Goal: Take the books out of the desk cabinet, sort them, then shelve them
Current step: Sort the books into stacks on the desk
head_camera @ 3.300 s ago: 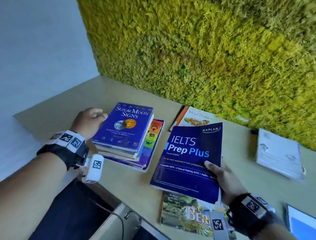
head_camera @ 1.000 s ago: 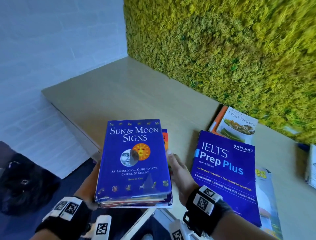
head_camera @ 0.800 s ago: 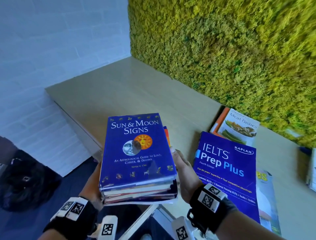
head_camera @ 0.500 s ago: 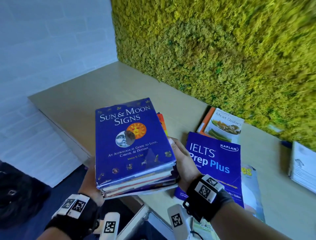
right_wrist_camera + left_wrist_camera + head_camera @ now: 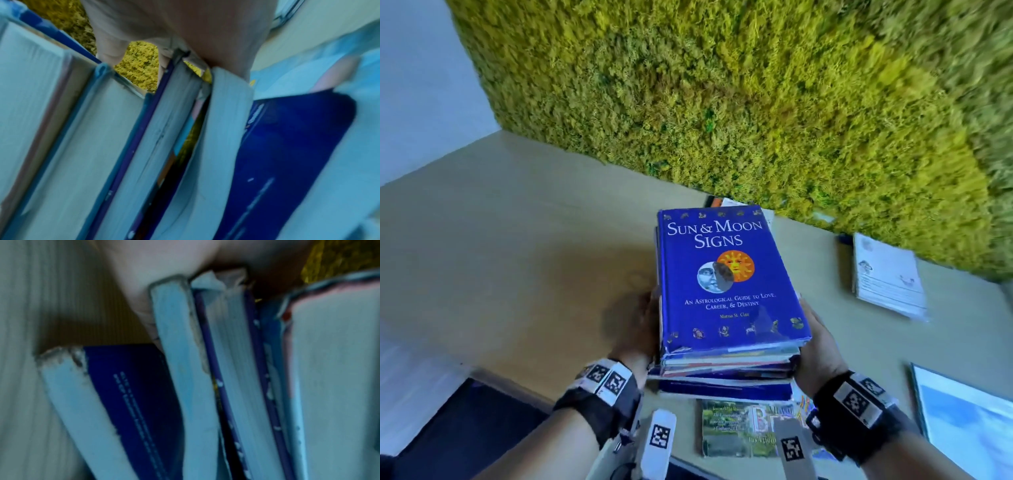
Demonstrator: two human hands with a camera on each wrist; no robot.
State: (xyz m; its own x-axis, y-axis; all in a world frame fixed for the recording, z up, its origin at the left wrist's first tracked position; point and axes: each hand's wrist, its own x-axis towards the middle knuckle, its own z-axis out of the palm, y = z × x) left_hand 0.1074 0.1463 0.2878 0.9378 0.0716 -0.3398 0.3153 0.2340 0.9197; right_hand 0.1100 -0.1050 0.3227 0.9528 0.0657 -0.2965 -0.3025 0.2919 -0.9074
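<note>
1. A moss wall of yellow-green fills the far side, above the desk.
2. The desk, pale wood, runs from the near left to the far right below it.
3. A stack of books sits in the middle, held between both hands. Its top book is blue and reads "Sun & Moon Signs".
4. Under the stack lies a dark blue book, flat on the desk; the wrist views show a gap between it and the stack above.
5. A picture book with a green cover lies on the desk at the near edge, partly under the dark blue book.
6. A white booklet lies to the right, near the wall, well apart from the stack.
7. The left hand grips the stack's left side, with its fingers hidden beneath.
8. The right hand grips the right side, the thumb on the edge and the fingers tucked under the lowest held book.
</note>
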